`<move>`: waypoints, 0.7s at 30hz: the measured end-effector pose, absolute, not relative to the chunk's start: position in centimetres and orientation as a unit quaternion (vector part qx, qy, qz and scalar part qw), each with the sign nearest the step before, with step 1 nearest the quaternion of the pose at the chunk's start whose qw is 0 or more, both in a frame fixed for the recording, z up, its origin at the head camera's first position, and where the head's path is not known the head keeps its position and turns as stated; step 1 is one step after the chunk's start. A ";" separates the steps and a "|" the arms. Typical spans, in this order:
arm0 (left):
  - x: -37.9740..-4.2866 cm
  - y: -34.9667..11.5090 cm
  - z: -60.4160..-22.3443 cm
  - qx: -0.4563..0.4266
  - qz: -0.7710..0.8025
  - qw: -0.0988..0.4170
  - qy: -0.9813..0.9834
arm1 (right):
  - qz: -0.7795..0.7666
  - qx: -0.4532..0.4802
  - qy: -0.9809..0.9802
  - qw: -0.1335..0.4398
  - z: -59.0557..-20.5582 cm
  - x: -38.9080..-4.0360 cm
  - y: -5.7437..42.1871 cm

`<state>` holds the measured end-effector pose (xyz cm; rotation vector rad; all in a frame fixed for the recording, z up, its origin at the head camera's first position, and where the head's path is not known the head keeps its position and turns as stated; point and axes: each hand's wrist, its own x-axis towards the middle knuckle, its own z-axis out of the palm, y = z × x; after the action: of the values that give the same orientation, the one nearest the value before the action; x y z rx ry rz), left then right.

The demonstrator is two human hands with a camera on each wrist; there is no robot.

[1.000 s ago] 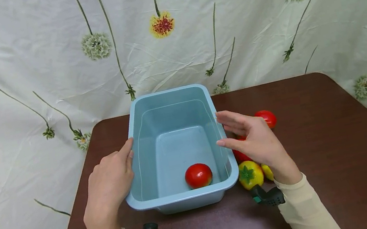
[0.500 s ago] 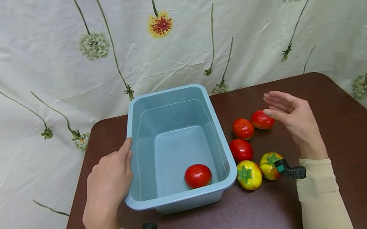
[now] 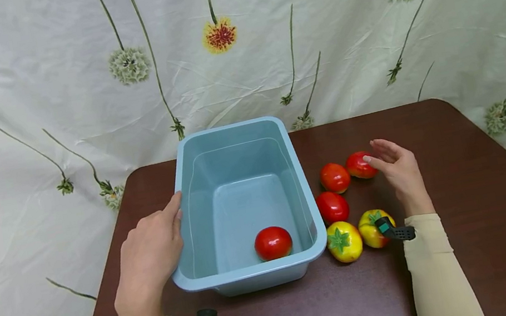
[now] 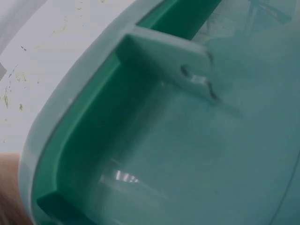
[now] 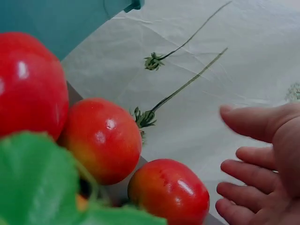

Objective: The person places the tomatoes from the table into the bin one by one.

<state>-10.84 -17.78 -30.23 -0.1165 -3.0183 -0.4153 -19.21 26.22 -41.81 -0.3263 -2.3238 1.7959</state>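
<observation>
My left hand holds the left rim of a light blue plastic tub, index fingertip on the edge. Only the tub's underside and rim fill the left wrist view, with the fingers hidden. One red tomato lies inside, near the front wall. My right hand is beside the farthest right red tomato, thumb nearest to it. In the right wrist view, the right hand's fingers are spread loosely and hold nothing, just right of that tomato.
Two more red tomatoes and two yellow-red fruits with green leafy tops sit in a cluster along the tub's right side. The dark brown table ends at a flower-printed white cloth behind.
My right hand has moved from the tub's right rim out to the right, then lowered toward the far tomato, its fingers bending slightly. The left hand has stayed on the rim.
</observation>
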 end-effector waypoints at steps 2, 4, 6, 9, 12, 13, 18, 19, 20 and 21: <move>-10.8 -17.8 -30.2 -0.040 -0.136 0.048 -0.989 | 0.591 -0.097 -0.797 0.078 -42.2 -19.3 26.4; -10.8 -17.8 -30.2 -0.040 -0.136 0.049 -0.989 | 0.573 -0.085 -0.812 0.065 -42.6 -19.4 26.6; -10.8 -17.8 -30.3 -0.041 -0.137 0.049 -0.989 | 0.553 -0.079 -0.827 0.058 -43.0 -19.5 26.6; -10.8 -17.8 -30.3 -0.040 -0.137 0.050 -0.989 | 0.528 -0.081 -0.843 0.057 -43.3 -19.7 26.7; -10.9 -17.7 -30.3 -0.041 -0.135 0.051 -0.989 | 0.516 -0.091 -0.850 0.055 -43.7 -19.9 26.8; -10.9 -17.7 -30.3 -0.041 -0.135 0.052 -0.989 | 0.516 -0.095 -0.850 0.053 -43.8 -20.0 26.8; -10.9 -17.7 -30.3 -0.039 -0.137 0.050 -0.989 | 0.519 -0.118 -0.846 0.032 -44.1 -20.2 26.8; -10.9 -17.7 -30.3 -0.038 -0.138 0.049 -0.989 | 0.519 -0.122 -0.846 0.027 -44.2 -20.2 26.8; -10.9 -17.7 -30.3 -0.038 -0.138 0.049 -0.988 | 0.519 -0.125 -0.845 0.024 -44.3 -20.2 26.8; -10.8 -17.7 -30.3 -0.038 -0.139 0.049 -0.988 | 0.519 -0.127 -0.845 0.022 -44.3 -20.3 26.8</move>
<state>-10.85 -17.65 -30.27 -0.1154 -3.0128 -0.4228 -20.25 26.82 -44.31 -0.3943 -2.6191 1.6081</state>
